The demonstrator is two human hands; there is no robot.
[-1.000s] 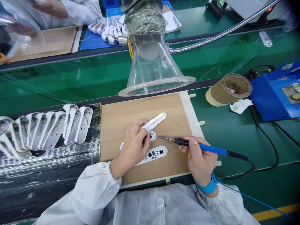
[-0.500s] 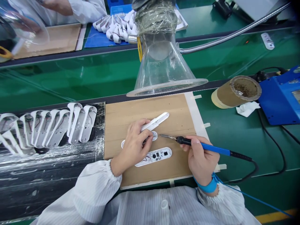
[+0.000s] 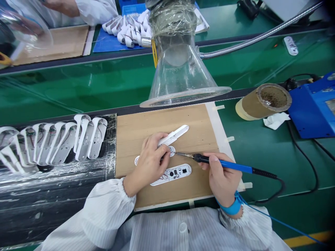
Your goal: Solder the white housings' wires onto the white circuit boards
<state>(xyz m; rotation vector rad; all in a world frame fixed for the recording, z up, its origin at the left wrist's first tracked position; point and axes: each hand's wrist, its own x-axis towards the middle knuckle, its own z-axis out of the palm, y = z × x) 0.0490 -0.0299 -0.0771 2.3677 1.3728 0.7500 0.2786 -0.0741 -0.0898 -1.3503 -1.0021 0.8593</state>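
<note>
My right hand grips a blue-handled soldering iron, its tip at the right end of a long white circuit board. Whether the tip touches the board is too small to tell. Over that board bends my left hand, thumb and forefinger pinched together at its right part; what lies between them is hidden. Behind those fingers, a slim white plastic housing slants up to the right, partly covered by the hand. A second white circuit board with black components lies just in front, on the cardboard sheet.
White plastic housings with wires line up at the left. A clear fume hood hangs above the cardboard's back edge. At the right stand a round brown container, crumpled white tissue and a blue station. Across, a co-worker's hand shows.
My right hand has moved slightly left with the soldering iron, bringing its tip up to the board's right end. My left hand has stayed in place.
</note>
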